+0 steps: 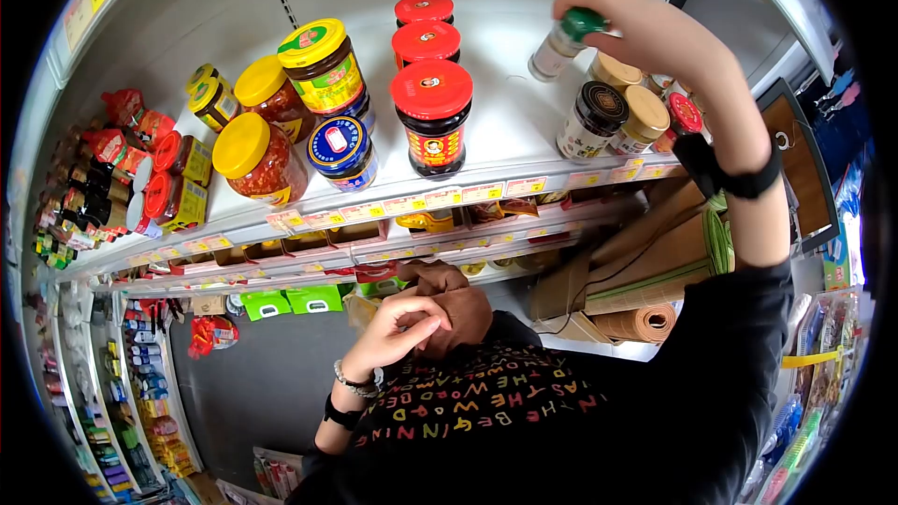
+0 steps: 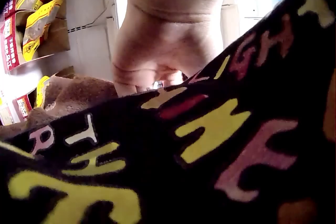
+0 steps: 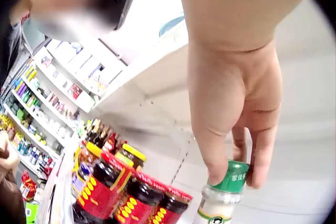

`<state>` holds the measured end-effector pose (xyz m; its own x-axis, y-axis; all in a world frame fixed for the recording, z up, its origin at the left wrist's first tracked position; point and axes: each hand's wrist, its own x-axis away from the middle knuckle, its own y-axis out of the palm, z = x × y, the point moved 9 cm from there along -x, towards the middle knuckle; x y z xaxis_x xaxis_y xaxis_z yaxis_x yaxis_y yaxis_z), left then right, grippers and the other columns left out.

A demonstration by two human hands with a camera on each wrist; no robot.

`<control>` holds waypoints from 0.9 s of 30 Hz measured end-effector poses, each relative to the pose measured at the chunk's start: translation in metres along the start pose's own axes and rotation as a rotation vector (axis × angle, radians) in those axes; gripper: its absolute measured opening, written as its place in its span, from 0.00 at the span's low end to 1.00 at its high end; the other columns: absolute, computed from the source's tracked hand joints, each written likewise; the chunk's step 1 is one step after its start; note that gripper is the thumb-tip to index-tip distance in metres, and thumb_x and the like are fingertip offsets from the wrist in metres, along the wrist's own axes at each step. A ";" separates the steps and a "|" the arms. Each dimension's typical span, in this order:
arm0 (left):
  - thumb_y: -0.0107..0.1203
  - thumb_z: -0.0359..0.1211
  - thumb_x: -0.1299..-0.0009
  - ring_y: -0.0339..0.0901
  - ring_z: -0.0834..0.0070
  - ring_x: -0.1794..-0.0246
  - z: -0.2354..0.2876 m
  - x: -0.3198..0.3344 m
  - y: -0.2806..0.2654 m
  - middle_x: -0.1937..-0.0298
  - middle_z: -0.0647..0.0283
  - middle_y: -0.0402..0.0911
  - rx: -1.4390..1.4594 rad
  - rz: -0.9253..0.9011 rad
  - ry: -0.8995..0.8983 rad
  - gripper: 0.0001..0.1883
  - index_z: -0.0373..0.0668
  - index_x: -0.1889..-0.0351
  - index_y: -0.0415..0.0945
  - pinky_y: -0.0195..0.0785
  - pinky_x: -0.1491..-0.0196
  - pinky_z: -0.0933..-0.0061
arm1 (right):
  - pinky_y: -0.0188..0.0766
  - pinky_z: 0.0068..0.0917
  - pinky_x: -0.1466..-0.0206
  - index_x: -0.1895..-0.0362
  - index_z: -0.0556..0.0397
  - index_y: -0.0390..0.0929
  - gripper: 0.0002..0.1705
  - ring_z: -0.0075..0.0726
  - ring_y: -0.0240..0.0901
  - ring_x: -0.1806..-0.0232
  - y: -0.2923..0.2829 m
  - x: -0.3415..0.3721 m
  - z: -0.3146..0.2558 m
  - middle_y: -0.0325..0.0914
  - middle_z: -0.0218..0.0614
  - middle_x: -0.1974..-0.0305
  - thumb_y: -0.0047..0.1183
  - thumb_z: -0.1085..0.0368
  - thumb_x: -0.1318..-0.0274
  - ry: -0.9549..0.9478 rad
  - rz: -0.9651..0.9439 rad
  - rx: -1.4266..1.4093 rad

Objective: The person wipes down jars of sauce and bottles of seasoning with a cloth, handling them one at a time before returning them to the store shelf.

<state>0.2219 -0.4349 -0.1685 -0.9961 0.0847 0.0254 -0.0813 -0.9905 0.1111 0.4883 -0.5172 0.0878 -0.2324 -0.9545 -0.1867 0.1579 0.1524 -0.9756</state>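
Note:
My right hand (image 1: pixel 622 23) is raised over the upper shelf and pinches the green cap (image 3: pixel 231 178) of a small clear seasoning shaker (image 1: pixel 554 56). Thumb and fingertips grip the cap from either side, and the shaker hangs slightly tilted at the shelf's right part. Near it stand a black-lidded jar (image 1: pixel 592 120) and a beige-lidded jar (image 1: pixel 645 115). Low in front of the chest, my left hand (image 1: pixel 398 335) has loosely curled fingers and holds nothing visible, close to some brown fabric (image 1: pixel 468 313). The shirt hides its fingertips in the left wrist view.
Red-lidded sauce jars (image 1: pixel 432 93) stand in a row mid-shelf. Yellow-lidded jars (image 1: pixel 241 145) and a blue-lidded jar (image 1: pixel 339 142) are further left. Price tags (image 1: pixel 404 205) line the shelf's front edge. Rolled mats (image 1: pixel 641 322) lie below at the right.

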 end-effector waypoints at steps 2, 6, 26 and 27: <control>0.50 0.30 0.26 0.72 0.88 0.80 0.000 0.001 -0.005 0.72 0.70 0.77 -0.021 0.005 0.001 0.09 0.35 0.63 0.79 0.63 0.76 0.86 | 0.74 0.33 0.54 0.51 0.54 0.74 0.20 0.47 0.75 0.52 -0.036 0.025 -0.028 0.76 0.38 0.54 0.58 0.78 0.51 0.037 0.125 -0.037; 0.53 0.29 0.27 0.73 0.88 0.78 -0.002 0.005 -0.012 0.70 0.70 0.77 -0.027 -0.014 -0.009 0.06 0.35 0.60 0.78 0.65 0.75 0.86 | 0.73 0.25 0.63 0.51 0.57 0.75 0.19 0.33 0.76 0.57 -0.074 0.081 -0.078 0.74 0.36 0.57 0.55 0.77 0.51 0.118 0.315 -0.105; 0.52 0.21 0.31 0.79 0.74 0.71 0.022 0.067 -0.059 0.68 0.65 0.70 0.267 0.369 0.337 0.08 0.39 0.62 0.63 0.75 0.66 0.74 | 0.59 0.45 0.33 0.32 0.57 0.61 0.36 0.58 0.61 0.36 0.151 0.048 -0.277 0.63 0.51 0.36 0.57 0.57 0.42 0.066 0.322 -1.048; 0.52 0.22 0.30 0.79 0.73 0.70 0.017 0.073 -0.064 0.69 0.66 0.69 0.289 0.389 0.308 0.08 0.39 0.61 0.62 0.75 0.64 0.73 | 0.58 0.45 0.31 0.31 0.57 0.58 0.38 0.57 0.60 0.33 0.169 0.049 -0.286 0.62 0.52 0.35 0.56 0.57 0.41 0.084 0.300 -1.283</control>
<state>0.1552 -0.3637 -0.1571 -0.9184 -0.3588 -0.1667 0.2632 -0.8687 0.4197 0.2296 -0.4647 -0.1196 -0.4140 -0.8299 -0.3740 -0.7914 0.5312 -0.3026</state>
